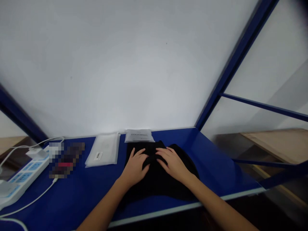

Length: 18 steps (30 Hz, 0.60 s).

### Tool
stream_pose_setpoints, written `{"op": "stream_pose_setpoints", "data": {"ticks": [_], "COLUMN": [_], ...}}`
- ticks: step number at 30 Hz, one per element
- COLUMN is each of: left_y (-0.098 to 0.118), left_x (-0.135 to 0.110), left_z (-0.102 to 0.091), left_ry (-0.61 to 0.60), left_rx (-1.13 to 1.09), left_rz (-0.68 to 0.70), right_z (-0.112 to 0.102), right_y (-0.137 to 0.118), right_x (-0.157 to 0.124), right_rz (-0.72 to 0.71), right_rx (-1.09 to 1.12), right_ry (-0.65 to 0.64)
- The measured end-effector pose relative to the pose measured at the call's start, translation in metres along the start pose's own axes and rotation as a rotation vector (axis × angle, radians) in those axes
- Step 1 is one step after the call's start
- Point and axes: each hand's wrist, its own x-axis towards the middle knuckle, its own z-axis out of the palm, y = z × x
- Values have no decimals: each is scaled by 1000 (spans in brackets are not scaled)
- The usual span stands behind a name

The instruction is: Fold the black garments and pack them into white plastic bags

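A crumpled black cloth garment (160, 183) lies in a heap on the blue table top (72, 199). My left hand (136, 166) rests flat on its left part, fingers spread. My right hand (172, 163) lies on its right part, a short gap from the left hand. Neither hand grips the cloth. Just beyond the cloth, touching its far edge, is a flat grey-white packet (139, 135) with printed lettering. To the left of that sits a translucent plastic bag (102, 149) with a small barcode label.
At the table's left are a white power strip (26, 175) with blue panels, a plug-in charger (36, 153), white cables and a blurred-out object (64, 160). A white wall (120, 64) rises behind. A blue metal frame (233, 64) stands at the right.
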Motion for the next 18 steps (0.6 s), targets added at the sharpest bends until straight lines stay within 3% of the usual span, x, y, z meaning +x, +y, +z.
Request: {"op": "stream_pose_setpoints", "data": {"ticks": [3,6,11,14,16,18], "left_y": [8,16,8,-13,-33,-57], "left_x": [16,23,18,12,8,5], "left_z": [-7,-13,-16,-32,-53,-77], "left_ry": [90,115,-48,-189,-284,-239], "left_rx": [-313,-701,-1229,-1260,-1140,-896], "left_rz": [-162,-281,-443,-512,-513,-536], "right_z": [-3,-3,3,9,17,26], "right_y": [-11,-22,-25,-20,-17,-14], "right_x": [11,17,26,34,39,41], "right_rz": [-38,-122,-203,-295,-339,-350], "right_rx": [-131,-230,-237,-178,-152,-149], "right_ry": [105,73,-87,-160,-160,-167]}}
